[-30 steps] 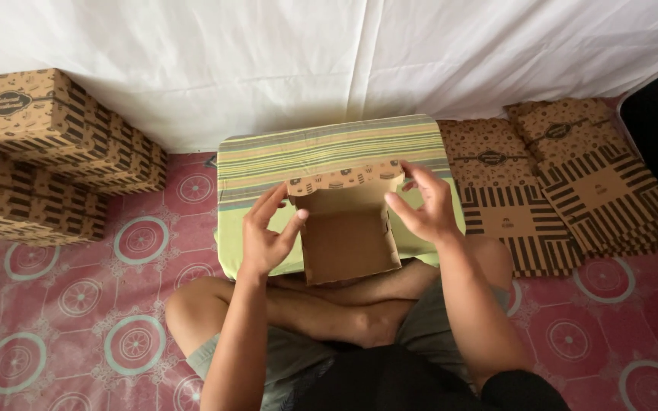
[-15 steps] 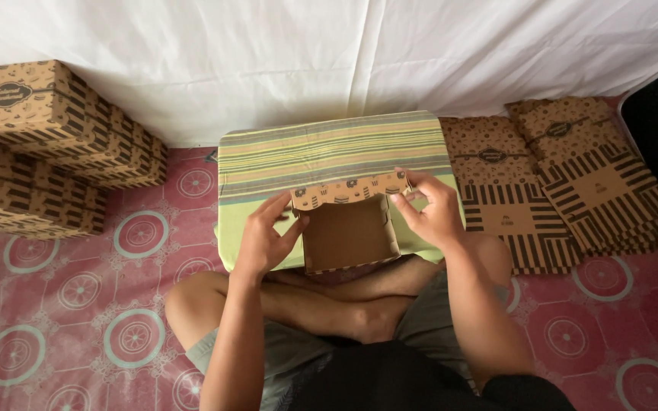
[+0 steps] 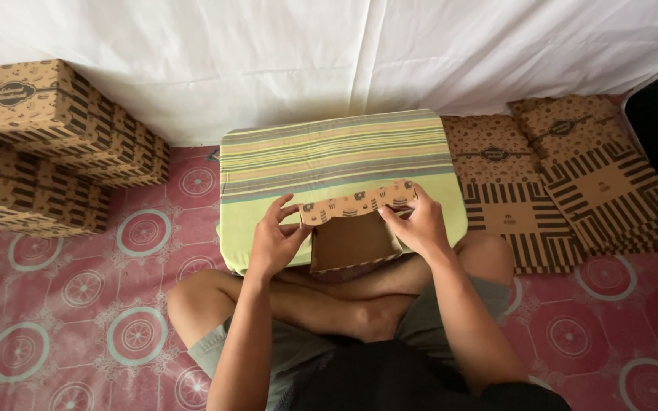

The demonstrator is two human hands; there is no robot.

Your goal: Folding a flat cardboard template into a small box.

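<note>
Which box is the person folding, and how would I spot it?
Find the green striped cushion below the white sheet. On its near edge, between the left hand and right hand, sits the half-folded cardboard box. Unlike the closed boxes stacked on one side and the flat sheets piled on the other, it is open, showing its plain brown inside.

Only the person's own body is seen from above, from the head camera. Both forearms are bare; no sleeves, watch, rings or bracelets can be made out on the left hand [image 3: 274, 242] or the right hand [image 3: 419, 225]. Grey shorts [image 3: 439, 320] are worn, their hems seen on both thighs at about four and seven o'clock from the picture's centre. A black top [image 3: 390, 380] is seen at six o'clock, filling the lower edge between the arms. The legs are bare below the shorts, and no socks or shoes are worn on the one foot in view.
</note>
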